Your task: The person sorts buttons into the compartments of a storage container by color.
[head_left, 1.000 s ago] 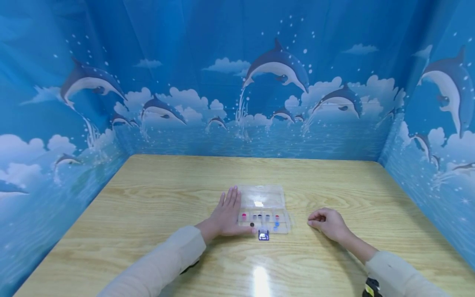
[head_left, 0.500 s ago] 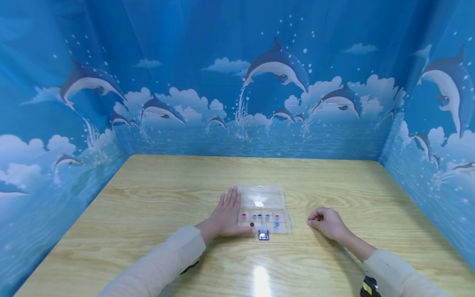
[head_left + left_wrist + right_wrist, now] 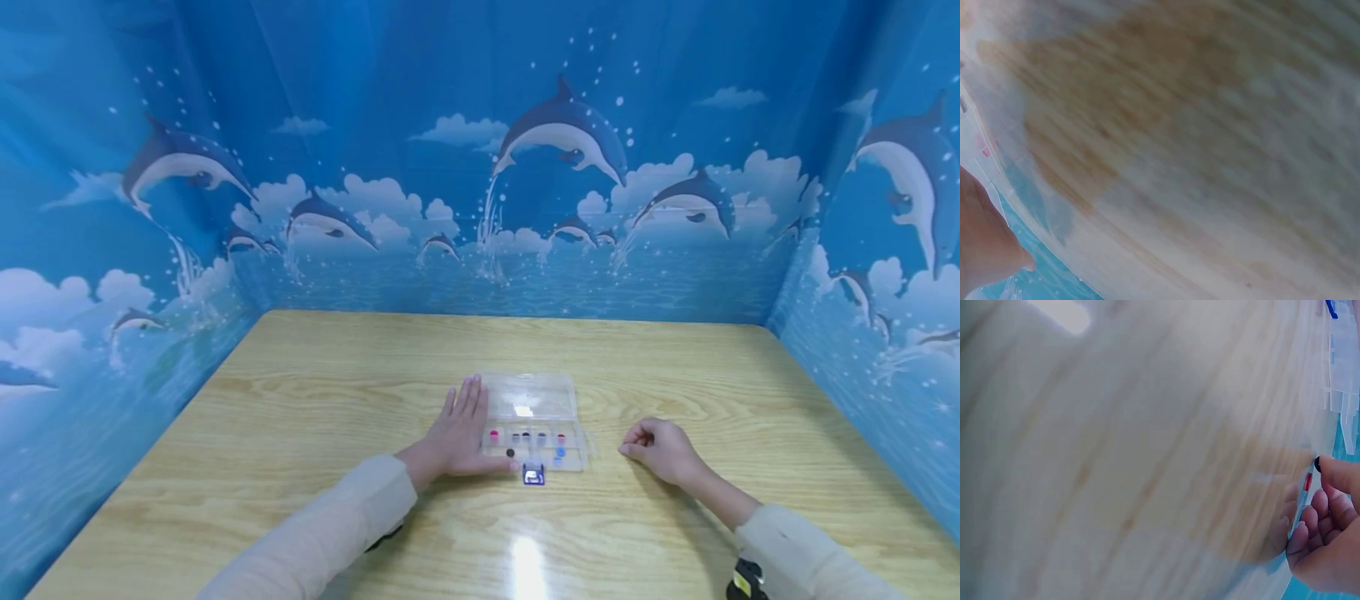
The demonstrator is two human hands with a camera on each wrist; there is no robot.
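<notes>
A clear plastic compartment box (image 3: 577, 459) lies on the table with its transparent lid (image 3: 532, 392) folded back. Small pink, black, blue and red pieces sit inside it. My left hand (image 3: 456, 437) lies flat along the box's left side, fingers straight, the thumb stretched along the front edge. Right by the thumb tip, a small blue-framed piece (image 3: 533, 476) shows at the front edge. To the right of the box, my right hand (image 3: 662, 451) pinches a tiny round black piece (image 3: 1318, 464) between thumb and finger, the other fingers curled. What kind of piece it is, I cannot tell.
The wood-grain table (image 3: 360, 358) is bordered by a blue dolphin-print curtain (image 3: 420, 200) at the back and sides. In the right wrist view, a small red spot (image 3: 1307, 482) shows beside the curled fingers. A light reflection gleams on the table toward the front.
My right hand has shifted very slightly to the left, still in its pinch. The left hand and the box stay in place.
</notes>
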